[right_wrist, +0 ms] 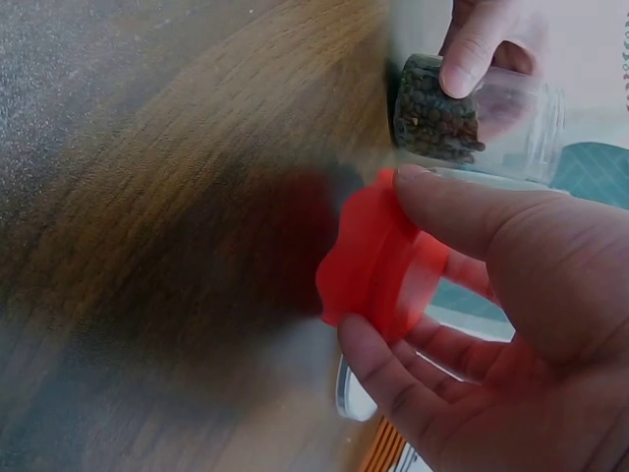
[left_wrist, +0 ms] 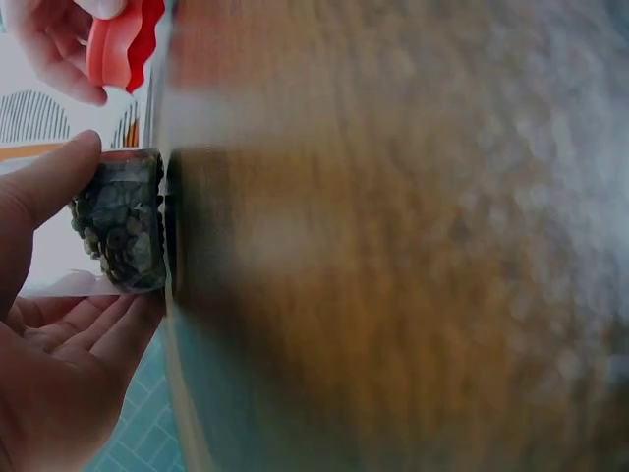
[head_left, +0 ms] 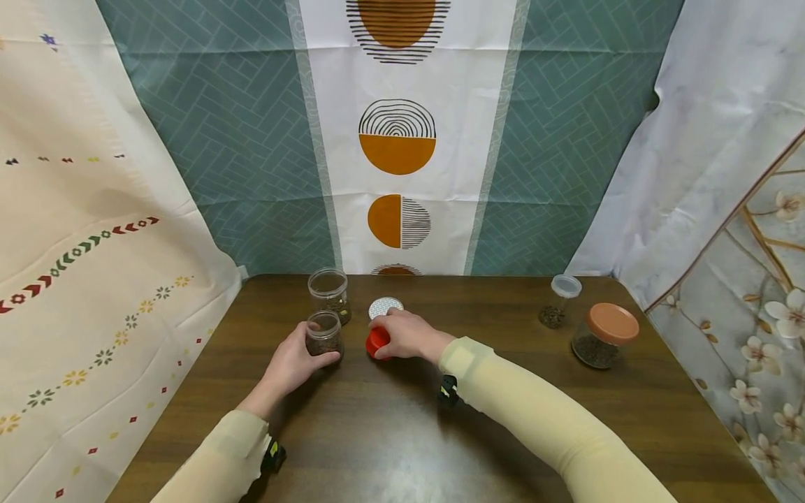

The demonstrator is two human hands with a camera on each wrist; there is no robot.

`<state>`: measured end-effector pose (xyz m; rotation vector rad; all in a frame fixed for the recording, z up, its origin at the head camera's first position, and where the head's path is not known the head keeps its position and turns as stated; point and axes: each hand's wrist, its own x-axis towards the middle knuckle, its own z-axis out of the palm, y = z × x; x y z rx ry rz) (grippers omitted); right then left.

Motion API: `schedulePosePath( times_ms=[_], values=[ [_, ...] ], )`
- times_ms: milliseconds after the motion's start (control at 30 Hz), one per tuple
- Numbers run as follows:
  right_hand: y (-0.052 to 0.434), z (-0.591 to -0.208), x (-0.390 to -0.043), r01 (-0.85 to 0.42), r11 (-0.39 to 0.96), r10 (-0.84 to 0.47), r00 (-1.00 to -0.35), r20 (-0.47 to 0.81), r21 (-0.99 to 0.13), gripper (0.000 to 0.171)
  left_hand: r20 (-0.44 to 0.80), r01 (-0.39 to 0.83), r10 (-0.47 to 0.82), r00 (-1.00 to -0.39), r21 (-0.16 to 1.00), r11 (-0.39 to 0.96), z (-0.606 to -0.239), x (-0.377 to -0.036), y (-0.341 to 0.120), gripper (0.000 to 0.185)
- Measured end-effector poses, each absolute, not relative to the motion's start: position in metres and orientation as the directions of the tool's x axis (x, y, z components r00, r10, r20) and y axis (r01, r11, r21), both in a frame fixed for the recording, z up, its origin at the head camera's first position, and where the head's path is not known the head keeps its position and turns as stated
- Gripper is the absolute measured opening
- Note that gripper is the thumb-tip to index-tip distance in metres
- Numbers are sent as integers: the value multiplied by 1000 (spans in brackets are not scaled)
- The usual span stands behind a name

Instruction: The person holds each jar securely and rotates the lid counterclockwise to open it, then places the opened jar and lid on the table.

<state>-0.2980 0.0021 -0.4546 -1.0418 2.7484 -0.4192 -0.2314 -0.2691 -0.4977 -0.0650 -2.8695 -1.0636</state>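
Note:
My left hand [head_left: 294,363] grips a small clear jar [head_left: 323,337] upright on the table, thumb on the near side and fingers round the far side. The jar has no lid on it, and dark pellet-like bits [right_wrist: 437,113] fill its lower part. In my right hand [head_left: 407,335] is a red lid [right_wrist: 378,261] with a wavy edge, pinched between thumb and fingers just right of the jar. The left wrist view shows this red lid [left_wrist: 123,44] held close over the tabletop.
Behind the held jar stands a larger open jar [head_left: 328,285]. A white round lid [head_left: 385,307] lies beyond my right hand. At the right are a small jar with a translucent lid [head_left: 566,286] and a jar with an orange lid [head_left: 613,323]. Curtains enclose the wooden table [head_left: 377,447].

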Motion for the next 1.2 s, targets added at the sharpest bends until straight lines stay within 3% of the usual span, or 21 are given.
schedulePosePath(
  times_ms=[1033, 1200],
  values=[
    [-2, -459, -290, -628, 732, -665, -743, -77, -264, 56, 20, 55, 56, -998, 697, 715, -497, -228, -265, 72],
    [1, -458, -287, -636, 723, -671, -740, -55, -271, 61, 17, 62, 72, -997, 734, 676, -497, -226, -265, 83]
  ],
)
